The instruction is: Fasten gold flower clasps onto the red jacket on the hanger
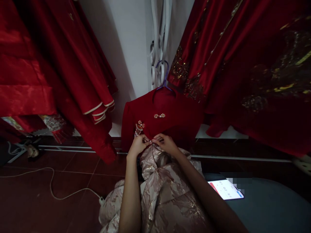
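Pale wall, tiled floor, dim light

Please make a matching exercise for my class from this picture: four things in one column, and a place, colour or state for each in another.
Things:
1. Hanger
2. Phone
3. Cable
4. Left hand

Descriptions:
A. Pale, looping across the tiled floor
B. Beside the right hand, at the front of the red jacket
C. Purple
D. Screen lit up

Pairs: 1-C, 2-D, 3-A, 4-B

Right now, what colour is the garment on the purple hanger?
Deep red; the garment shows best in the head view.
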Action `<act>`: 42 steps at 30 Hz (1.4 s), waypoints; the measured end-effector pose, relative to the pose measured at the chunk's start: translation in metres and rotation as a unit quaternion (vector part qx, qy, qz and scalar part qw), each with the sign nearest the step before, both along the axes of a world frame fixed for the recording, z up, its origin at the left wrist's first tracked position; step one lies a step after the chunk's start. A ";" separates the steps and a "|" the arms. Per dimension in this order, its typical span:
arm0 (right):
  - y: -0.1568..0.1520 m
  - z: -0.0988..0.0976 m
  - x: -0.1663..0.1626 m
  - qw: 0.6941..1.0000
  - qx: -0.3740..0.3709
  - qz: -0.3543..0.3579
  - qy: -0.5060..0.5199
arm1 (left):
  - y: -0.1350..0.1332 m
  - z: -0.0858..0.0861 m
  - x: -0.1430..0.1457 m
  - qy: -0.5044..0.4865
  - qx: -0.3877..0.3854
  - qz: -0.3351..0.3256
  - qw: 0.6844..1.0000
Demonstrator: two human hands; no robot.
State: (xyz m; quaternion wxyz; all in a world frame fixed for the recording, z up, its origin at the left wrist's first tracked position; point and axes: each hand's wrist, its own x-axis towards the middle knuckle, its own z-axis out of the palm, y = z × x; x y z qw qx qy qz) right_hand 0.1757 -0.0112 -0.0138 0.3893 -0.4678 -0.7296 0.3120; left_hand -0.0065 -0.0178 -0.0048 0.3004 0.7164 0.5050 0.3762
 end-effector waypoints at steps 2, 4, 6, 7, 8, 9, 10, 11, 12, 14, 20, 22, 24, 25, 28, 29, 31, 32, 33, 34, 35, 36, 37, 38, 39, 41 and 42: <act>0.000 0.002 0.002 1.000 -0.015 0.014 0.014 | -0.001 0.003 0.000 -0.001 0.010 0.009 1.000; 0.001 0.004 0.003 0.999 -0.027 0.027 0.027 | -0.002 0.005 -0.001 -0.009 0.016 0.014 1.000; 0.002 0.004 0.004 0.998 -0.034 0.039 0.038 | -0.003 0.006 -0.001 -0.020 0.012 0.015 1.000; 0.003 0.004 0.004 0.998 -0.037 0.043 0.043 | -0.003 0.006 -0.002 -0.026 0.009 0.012 1.000; 0.003 0.004 0.004 0.997 -0.039 0.047 0.046 | -0.003 0.006 -0.002 -0.030 0.007 0.007 0.999; 0.003 0.004 0.004 0.997 -0.041 0.051 0.050 | -0.003 0.006 -0.003 -0.034 0.007 0.001 0.999; 0.003 0.004 0.004 0.996 -0.043 0.054 0.052 | -0.003 0.006 -0.003 -0.035 0.011 -0.005 0.999; 0.003 0.004 0.004 0.996 -0.044 0.055 0.055 | -0.002 0.005 -0.004 -0.035 0.017 -0.008 0.999; 0.003 0.004 0.004 0.996 -0.045 0.055 0.057 | -0.002 0.005 -0.004 -0.033 0.027 -0.009 0.999; 0.003 0.004 0.004 0.996 -0.045 0.054 0.059 | 0.000 0.004 -0.004 -0.029 0.046 -0.004 0.999; 0.003 0.005 0.005 0.996 -0.041 0.059 0.055 | 0.001 0.000 -0.003 -0.055 0.025 0.002 0.998; 0.003 0.005 0.005 0.996 -0.040 0.063 0.055 | 0.001 -0.001 -0.003 -0.066 0.011 0.005 0.998; 0.003 0.004 0.005 0.996 -0.042 0.063 0.056 | 0.001 -0.001 -0.002 -0.088 -0.010 0.003 0.996; 0.004 0.004 0.005 0.995 -0.044 0.062 0.056 | 0.000 -0.002 -0.002 -0.102 -0.022 -0.001 0.995; 0.005 0.002 0.006 0.995 -0.050 0.060 0.056 | 0.001 -0.004 0.000 -0.152 -0.049 -0.008 0.987; 0.005 0.002 0.006 0.995 -0.052 0.061 0.056 | 0.002 -0.005 0.001 -0.168 -0.056 -0.010 0.984; 0.005 0.001 0.005 0.995 -0.053 0.061 0.058 | 0.004 -0.007 0.003 -0.195 -0.072 -0.011 0.978; 0.005 0.001 0.005 0.995 -0.051 0.059 0.060 | 0.004 -0.008 0.004 -0.206 -0.081 -0.010 0.975; 0.005 0.001 0.004 0.995 -0.050 0.057 0.061 | 0.005 -0.009 0.004 -0.215 -0.088 -0.008 0.973; 0.005 0.000 0.003 0.995 -0.048 0.054 0.062 | 0.005 -0.009 0.004 -0.223 -0.096 -0.004 0.970; 0.004 0.000 0.002 0.996 -0.047 0.054 0.063 | 0.006 -0.009 0.004 -0.231 -0.105 0.003 0.967; 0.004 0.000 0.001 0.996 -0.046 0.054 0.063 | 0.006 -0.008 0.004 -0.237 -0.115 0.010 0.965; 0.003 0.000 0.001 0.996 -0.046 0.054 0.062 | 0.005 -0.007 0.004 -0.242 -0.125 0.018 0.962; 0.003 0.000 0.000 0.996 -0.047 0.055 0.061 | 0.005 -0.007 0.004 -0.245 -0.136 0.025 0.960; 0.003 0.000 -0.001 0.996 -0.048 0.055 0.060 | 0.005 -0.006 0.004 -0.247 -0.145 0.030 0.958; 0.003 -0.001 0.000 0.996 -0.050 0.055 0.057 | 0.005 -0.004 0.004 -0.249 -0.159 0.034 0.955; 0.004 -0.002 0.000 0.996 -0.049 0.055 0.054 | 0.005 -0.003 0.004 -0.249 -0.164 0.034 0.954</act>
